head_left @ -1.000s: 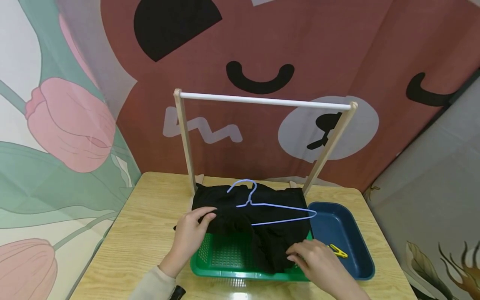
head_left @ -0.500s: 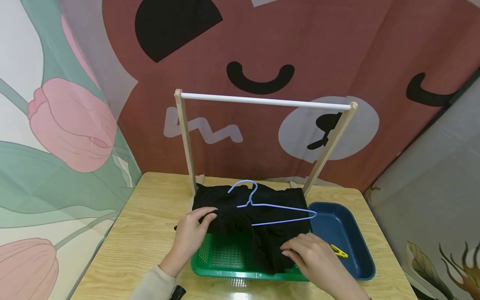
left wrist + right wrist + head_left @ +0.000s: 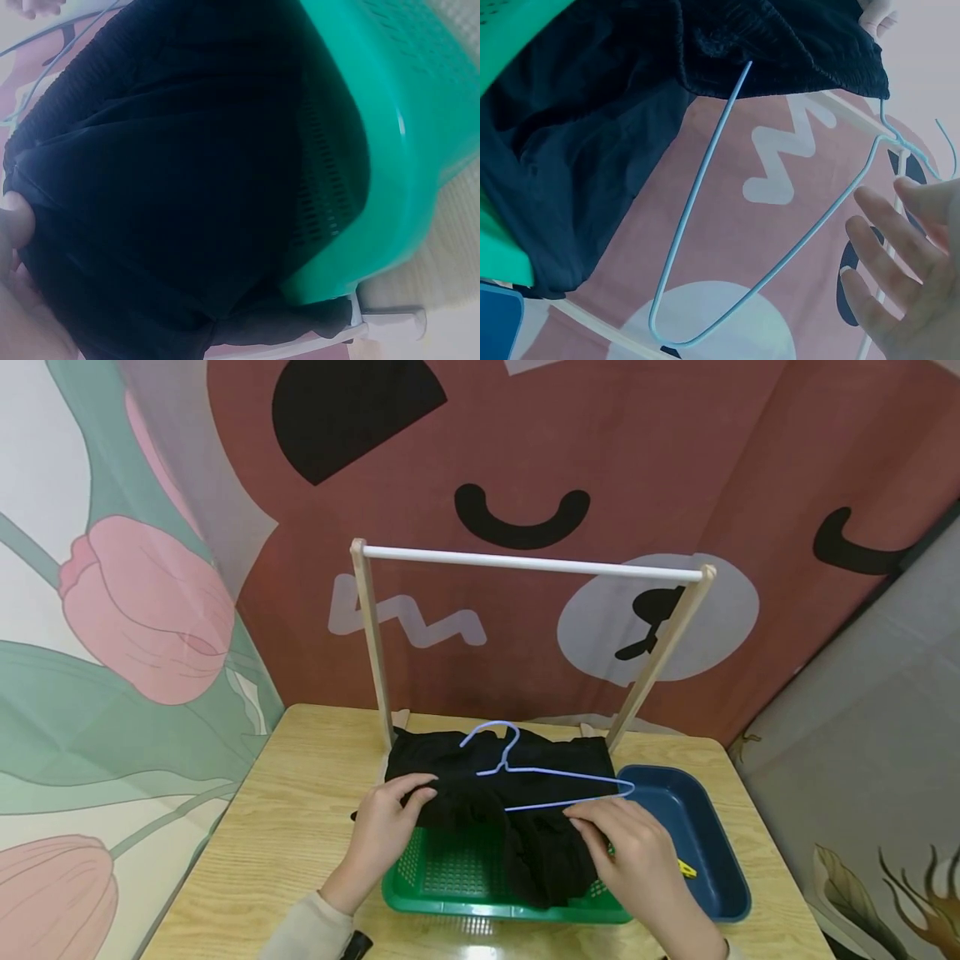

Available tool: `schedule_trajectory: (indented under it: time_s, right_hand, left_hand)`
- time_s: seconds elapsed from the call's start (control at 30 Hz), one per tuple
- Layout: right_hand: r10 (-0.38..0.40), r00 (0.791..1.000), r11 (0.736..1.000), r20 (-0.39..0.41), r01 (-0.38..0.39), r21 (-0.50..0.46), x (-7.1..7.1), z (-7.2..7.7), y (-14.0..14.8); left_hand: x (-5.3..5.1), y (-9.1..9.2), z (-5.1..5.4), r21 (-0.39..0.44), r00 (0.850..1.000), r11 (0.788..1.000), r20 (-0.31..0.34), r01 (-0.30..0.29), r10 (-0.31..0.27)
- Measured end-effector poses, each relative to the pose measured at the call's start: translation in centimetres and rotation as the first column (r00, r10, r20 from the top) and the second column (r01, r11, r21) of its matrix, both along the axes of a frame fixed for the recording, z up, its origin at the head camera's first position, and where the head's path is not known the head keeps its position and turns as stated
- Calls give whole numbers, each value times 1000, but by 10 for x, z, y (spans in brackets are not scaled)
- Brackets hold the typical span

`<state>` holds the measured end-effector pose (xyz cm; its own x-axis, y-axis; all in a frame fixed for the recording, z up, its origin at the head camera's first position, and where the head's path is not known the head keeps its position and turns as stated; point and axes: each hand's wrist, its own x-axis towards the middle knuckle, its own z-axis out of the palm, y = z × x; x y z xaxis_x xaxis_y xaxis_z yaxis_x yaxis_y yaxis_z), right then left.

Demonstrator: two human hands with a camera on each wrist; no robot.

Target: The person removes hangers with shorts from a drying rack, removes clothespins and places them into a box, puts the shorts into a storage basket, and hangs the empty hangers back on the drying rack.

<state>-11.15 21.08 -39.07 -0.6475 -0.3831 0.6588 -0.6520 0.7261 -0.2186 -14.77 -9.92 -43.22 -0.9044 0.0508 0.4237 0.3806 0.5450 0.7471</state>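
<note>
A pair of black pants with a gathered waistband (image 3: 90, 82) is draped over a green perforated basket (image 3: 450, 907). My left hand (image 3: 382, 822) pinches the waistband at its left side between thumb and fingers. A light blue wire hanger (image 3: 570, 775) lies across the pants, hook toward the back. Its left part is hidden in the cloth, while its right end sticks out. My right hand (image 3: 633, 852) is close to the hanger's lower bar at the right. In the right wrist view its fingers (image 3: 889, 255) are spread beside the hanger, around nothing.
Behind the basket stands a wooden rack with a white rod (image 3: 525, 561). A dark blue tray (image 3: 697, 827) sits at the right, with a yellow clothespin (image 3: 687, 869) inside, partly covered by my right hand. All rests on a wooden table (image 3: 300, 777) before a printed curtain.
My right hand has moved up from the pants' lower right part to the hanger's lower bar. The hanger has shifted very slightly right. My left hand keeps its hold on the waistband.
</note>
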Motion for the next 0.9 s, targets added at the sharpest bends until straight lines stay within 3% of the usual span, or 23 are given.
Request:
schedule_trajectory:
  time_s: [0.2,0.47,0.9]
  right_hand:
    - [-39,997,998,-66,36,-46,-10,6,-2]
    - [-92,995,995,-48,89,-48,-20,14,-4]
    - [-121,990,988,70,127,-83,-34,0,-16]
  left_hand:
    - [0,1,2,-4,1000,1000,13,5,-4]
    - [1,3,4,-2,1000,1000,9,15,-15]
    - [0,8,8,16,999,999,-23,29,-28]
